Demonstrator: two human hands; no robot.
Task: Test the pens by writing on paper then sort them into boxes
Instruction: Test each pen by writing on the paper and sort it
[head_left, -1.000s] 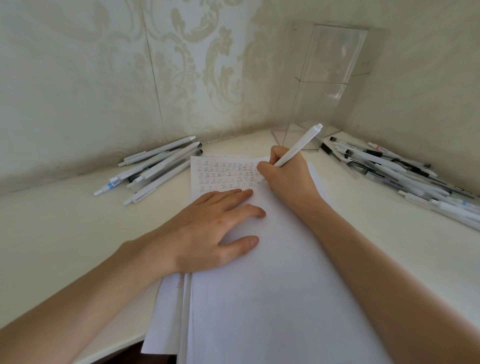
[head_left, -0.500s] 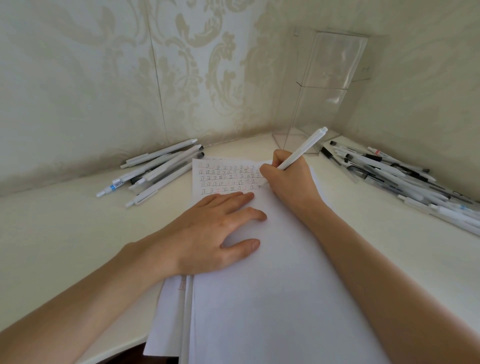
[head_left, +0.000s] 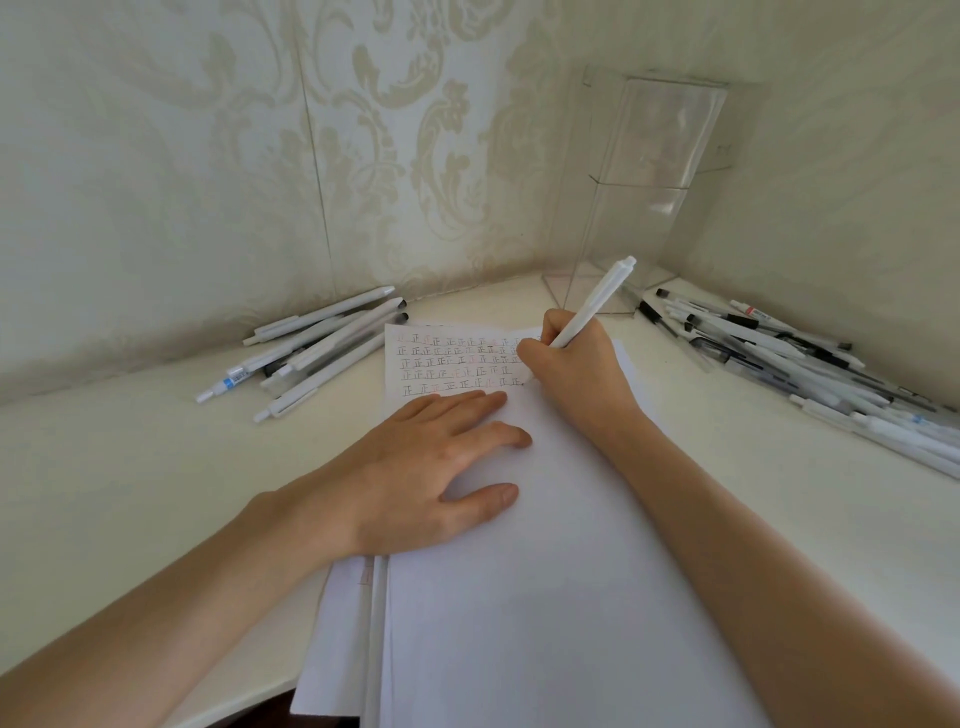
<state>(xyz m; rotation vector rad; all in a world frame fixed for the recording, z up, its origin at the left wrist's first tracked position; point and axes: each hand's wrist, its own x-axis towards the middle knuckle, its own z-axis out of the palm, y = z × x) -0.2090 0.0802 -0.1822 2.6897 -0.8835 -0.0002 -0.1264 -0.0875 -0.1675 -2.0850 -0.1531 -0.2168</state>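
A stack of white paper lies in front of me, its top part filled with rows of small written marks. My right hand grips a white pen with its tip down at the right end of the written rows; the tip itself is hidden by my fingers. My left hand rests flat on the sheet with fingers spread, just below the writing. Several white pens lie in a pile to the left of the paper. A larger heap of pens lies along the right wall.
A tall clear plastic box stands in the back corner, behind my right hand. Patterned walls close in the white desk at the back and right. The desk's front edge runs under my left forearm.
My right hand and the pen have shifted slightly along the written rows. My left hand stays pressed on the paper.
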